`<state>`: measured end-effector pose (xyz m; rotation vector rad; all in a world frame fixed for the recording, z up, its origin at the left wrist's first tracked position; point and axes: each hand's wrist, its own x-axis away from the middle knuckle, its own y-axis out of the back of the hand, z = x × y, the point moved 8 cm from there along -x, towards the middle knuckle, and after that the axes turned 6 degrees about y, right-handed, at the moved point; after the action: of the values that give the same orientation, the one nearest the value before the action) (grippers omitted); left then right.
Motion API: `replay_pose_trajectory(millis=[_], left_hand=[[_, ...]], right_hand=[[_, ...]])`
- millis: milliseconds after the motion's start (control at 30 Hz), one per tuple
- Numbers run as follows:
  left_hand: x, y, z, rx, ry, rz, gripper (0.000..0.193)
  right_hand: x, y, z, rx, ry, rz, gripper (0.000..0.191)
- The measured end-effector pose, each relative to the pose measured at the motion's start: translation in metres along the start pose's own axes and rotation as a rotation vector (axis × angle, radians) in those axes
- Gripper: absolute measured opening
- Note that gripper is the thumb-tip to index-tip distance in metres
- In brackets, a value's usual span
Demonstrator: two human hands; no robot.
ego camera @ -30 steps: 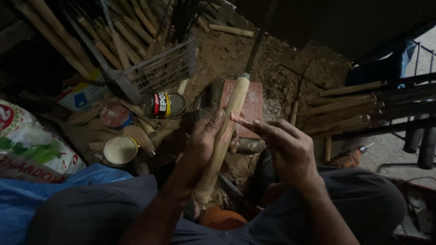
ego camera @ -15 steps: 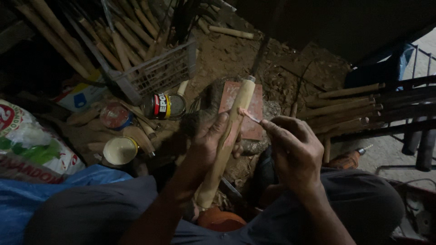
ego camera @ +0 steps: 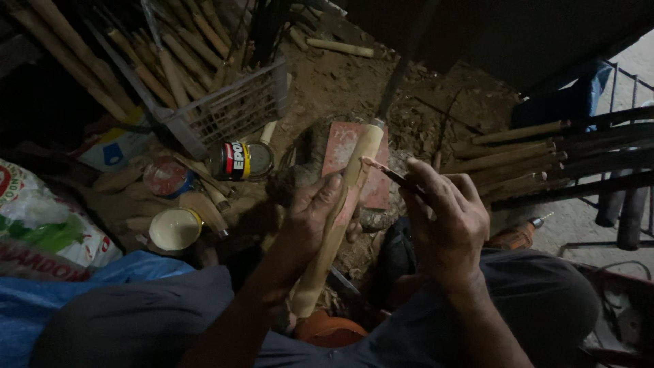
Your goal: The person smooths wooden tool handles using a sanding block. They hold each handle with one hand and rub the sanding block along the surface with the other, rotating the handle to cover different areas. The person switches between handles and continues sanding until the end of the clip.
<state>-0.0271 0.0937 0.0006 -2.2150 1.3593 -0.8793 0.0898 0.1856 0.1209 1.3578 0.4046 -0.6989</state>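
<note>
My left hand (ego camera: 315,212) grips a long pale bamboo stick (ego camera: 356,163) near its middle, holding it slanted with the top end pointing away from me. My right hand (ego camera: 446,221) pinches a thin dark tool (ego camera: 394,175) with a pale tip. That tip touches the right side of the stick's upper part. Both forearms reach in from the bottom, over my dark-trousered knees.
A red brick (ego camera: 338,151) lies on the dirt floor behind the stick. At left are a lying black can (ego camera: 235,161), a round open tin (ego camera: 174,229), a wire basket (ego camera: 225,110) and several bamboo poles (ego camera: 82,58). More poles (ego camera: 518,158) lie at right; a printed sack (ego camera: 41,228) sits far left.
My right hand has drawn the tool's tip a little up along the stick's side. The left hand keeps the same hold on the stick.
</note>
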Motion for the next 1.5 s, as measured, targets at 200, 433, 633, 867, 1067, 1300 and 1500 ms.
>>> replay_pose_trajectory(millis=[200,433,633,867,1067,1300,1500], left_hand=[[0.001,-0.005,-0.003,-0.098,-0.034,0.033,0.053],[0.001,-0.003,0.003,-0.047,-0.016,0.048,0.050],[-0.001,-0.002,0.002,-0.065,-0.006,0.065,0.048],[0.000,-0.004,0.001,-0.053,0.021,0.048,0.052],[0.001,-0.005,-0.004,-0.090,-0.012,0.051,0.056],[0.002,-0.002,-0.004,-0.163,-0.004,0.020,0.059],[-0.004,0.001,-0.004,-0.167,-0.078,0.035,0.061]], right_hand=[[0.004,-0.001,-0.004,-0.018,-0.070,-0.005,0.023],[0.005,-0.005,-0.002,-0.008,-0.020,-0.042,0.024],[0.004,0.000,0.000,-0.037,-0.002,-0.119,0.022],[0.003,0.005,-0.002,0.020,-0.033,-0.167,0.023],[0.005,-0.006,-0.010,-0.284,-0.122,0.005,0.027],[0.006,-0.012,-0.005,-0.255,-0.131,0.073,0.028],[0.007,-0.011,0.007,-0.232,-0.093,0.088,0.030]])
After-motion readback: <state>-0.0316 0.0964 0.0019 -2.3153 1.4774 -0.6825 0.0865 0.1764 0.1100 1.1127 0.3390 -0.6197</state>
